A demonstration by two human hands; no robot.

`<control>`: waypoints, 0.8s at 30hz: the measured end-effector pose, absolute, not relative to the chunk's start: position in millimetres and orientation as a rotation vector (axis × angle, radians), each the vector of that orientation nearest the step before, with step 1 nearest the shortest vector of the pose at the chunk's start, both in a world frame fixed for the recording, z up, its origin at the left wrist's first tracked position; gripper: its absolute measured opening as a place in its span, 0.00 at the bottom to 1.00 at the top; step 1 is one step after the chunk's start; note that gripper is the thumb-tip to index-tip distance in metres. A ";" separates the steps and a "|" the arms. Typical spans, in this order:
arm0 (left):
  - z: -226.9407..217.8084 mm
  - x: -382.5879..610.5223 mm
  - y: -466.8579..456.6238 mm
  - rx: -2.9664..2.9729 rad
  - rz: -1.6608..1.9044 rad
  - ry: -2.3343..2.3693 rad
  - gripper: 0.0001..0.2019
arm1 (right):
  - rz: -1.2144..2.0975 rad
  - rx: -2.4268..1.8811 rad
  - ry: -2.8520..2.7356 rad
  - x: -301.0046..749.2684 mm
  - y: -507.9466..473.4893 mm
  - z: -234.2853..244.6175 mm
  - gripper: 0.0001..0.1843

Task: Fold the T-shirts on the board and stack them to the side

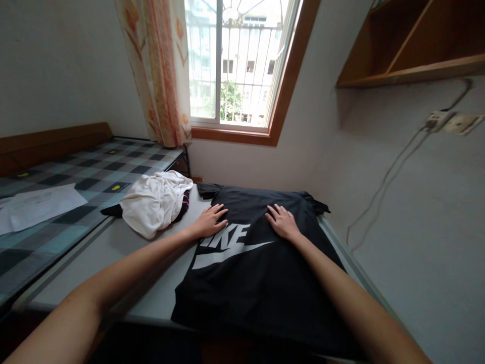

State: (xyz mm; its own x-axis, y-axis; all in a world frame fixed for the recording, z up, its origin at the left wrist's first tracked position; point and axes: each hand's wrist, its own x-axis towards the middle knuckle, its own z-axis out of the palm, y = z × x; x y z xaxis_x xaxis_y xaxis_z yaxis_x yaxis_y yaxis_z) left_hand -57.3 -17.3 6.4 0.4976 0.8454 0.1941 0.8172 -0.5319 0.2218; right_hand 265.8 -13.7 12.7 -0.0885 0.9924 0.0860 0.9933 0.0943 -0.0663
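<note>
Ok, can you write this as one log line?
left hand: flat on black T-shirt | right hand: flat on it | T-shirt: spread on grey table | white cloth: crumpled beside it

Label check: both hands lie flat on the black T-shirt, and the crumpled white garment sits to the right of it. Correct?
Not quite. The head view shows the white garment to the left of the black T-shirt, not the right, close to the left hand. The rest holds: the left hand and the right hand both lie flat on the shirt.
</note>
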 end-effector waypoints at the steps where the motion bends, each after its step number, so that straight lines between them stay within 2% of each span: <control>1: 5.8 -59.6 -16.6 2.624 0.396 1.472 0.31 | -0.041 -2.142 -2.157 276.3 -10.2 12.5 0.34; 6: 5.2 -58.2 -18.4 2.645 0.272 1.488 0.34 | -0.057 -2.424 -1.933 329.0 0.6 8.5 0.37; 24: 17.2 -48.6 -101.8 2.789 0.064 1.492 0.37 | -0.076 -2.362 -2.049 339.9 -53.7 0.8 0.36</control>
State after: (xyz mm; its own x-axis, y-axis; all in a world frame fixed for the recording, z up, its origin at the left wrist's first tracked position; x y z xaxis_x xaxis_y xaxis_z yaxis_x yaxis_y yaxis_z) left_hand -48.6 -101.8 17.2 0.5541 0.8312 0.0459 0.8320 -0.5547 -0.0002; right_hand 339.9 -53.7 0.8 0.1406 0.9890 0.0459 0.9897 -0.1417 0.0216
